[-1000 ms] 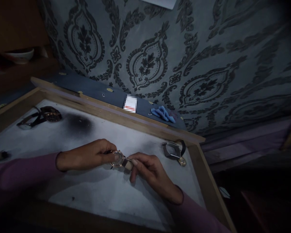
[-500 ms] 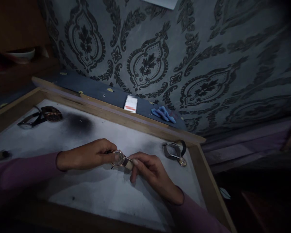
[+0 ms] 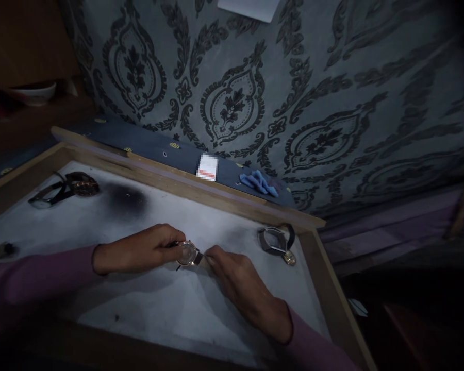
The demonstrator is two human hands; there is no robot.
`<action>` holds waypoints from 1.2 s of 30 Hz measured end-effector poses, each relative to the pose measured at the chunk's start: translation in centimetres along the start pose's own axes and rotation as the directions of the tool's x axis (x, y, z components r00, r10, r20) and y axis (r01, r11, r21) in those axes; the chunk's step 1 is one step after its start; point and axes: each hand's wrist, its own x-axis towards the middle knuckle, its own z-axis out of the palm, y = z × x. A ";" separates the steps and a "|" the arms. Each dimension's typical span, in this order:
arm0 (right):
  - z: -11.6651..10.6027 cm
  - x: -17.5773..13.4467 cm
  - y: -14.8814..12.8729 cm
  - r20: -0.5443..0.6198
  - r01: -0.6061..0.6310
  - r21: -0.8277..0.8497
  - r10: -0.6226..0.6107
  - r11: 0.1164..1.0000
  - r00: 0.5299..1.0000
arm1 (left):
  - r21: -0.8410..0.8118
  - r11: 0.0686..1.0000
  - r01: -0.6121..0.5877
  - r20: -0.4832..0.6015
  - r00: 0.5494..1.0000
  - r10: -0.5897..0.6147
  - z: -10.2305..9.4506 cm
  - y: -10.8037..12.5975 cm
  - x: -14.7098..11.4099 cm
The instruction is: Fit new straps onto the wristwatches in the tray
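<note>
A wristwatch [image 3: 187, 253] with a round, rose-gold case and a dark strap is held over the white bottom of a shallow wooden tray [image 3: 170, 178]. My left hand [image 3: 147, 251] is closed on the watch, its thumb at the edge of the dial. On the other side, my right hand [image 3: 243, 286] pinches the strap at its right end; the fingertips partly hide that end. Beside the right hand, towards the right wall, lie other watches [image 3: 276, 241], one with a gold case. At the far left corner rest two more dark-strapped watches [image 3: 64, 188].
Behind the tray, a dark blue patterned cloth [image 3: 139, 133] carries a blurred white packet [image 3: 207, 167] and a crumpled blue rag [image 3: 259, 183]. A brush-like tool [image 3: 2, 251] lies at the left. Patterned wallpaper [image 3: 232, 103] rises behind, and a bowl [image 3: 34, 94] stands on a shelf.
My right hand has turned over, its back now facing up and its fingers covering more of the strap end. My left hand keeps its hold on the watch. The view has shifted slightly.
</note>
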 end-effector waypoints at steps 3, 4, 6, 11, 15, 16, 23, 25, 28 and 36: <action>0.3 0.1 0.2 -0.052 0.038 -0.218 -0.051 0.975 0.997 | 0.015 1.000 -0.013 -0.005 1.000 0.013 0.0 0.0 0.0; 0.4 0.2 0.2 -0.076 0.049 -0.264 -0.071 0.963 0.995 | 0.018 1.000 -0.016 -0.007 1.000 0.017 0.0 0.0 -0.1; 0.3 0.4 0.2 -0.109 0.066 -0.285 -0.101 0.956 0.989 | 0.023 1.000 -0.011 -0.008 1.000 0.012 0.0 0.1 -0.1; 0.5 0.2 0.5 -0.044 0.036 -0.011 -0.037 0.999 0.998 | 0.034 0.999 -0.009 -0.013 1.000 0.009 0.1 0.0 -0.2; 0.4 0.0 0.4 -0.004 -0.010 0.120 0.011 0.993 1.000 | 0.052 0.998 -0.021 -0.013 1.000 0.021 0.1 -0.1 -0.1; 0.2 0.0 0.2 0.014 -0.014 0.135 0.012 0.991 1.000 | 0.059 0.998 -0.021 -0.014 1.000 0.022 0.1 -0.2 -0.1; 0.0 0.4 0.1 0.086 -0.012 0.180 -0.004 0.984 0.996 | 0.105 0.994 -0.026 -0.010 1.000 0.027 0.4 -0.7 0.0; 0.5 0.4 0.4 0.079 -0.007 0.187 -0.008 0.982 0.997 | 0.138 0.990 -0.020 -0.023 0.999 0.023 0.6 -1.0 0.0; 1.3 0.2 1.0 0.051 0.033 0.133 -0.040 0.991 0.998 | 0.189 0.982 -0.010 -0.037 0.999 0.017 0.8 -1.4 0.2; 2.1 0.0 1.4 0.000 0.090 -0.001 -0.090 0.996 0.996 | 0.196 0.980 0.016 -0.036 0.999 -0.009 0.7 -1.9 0.4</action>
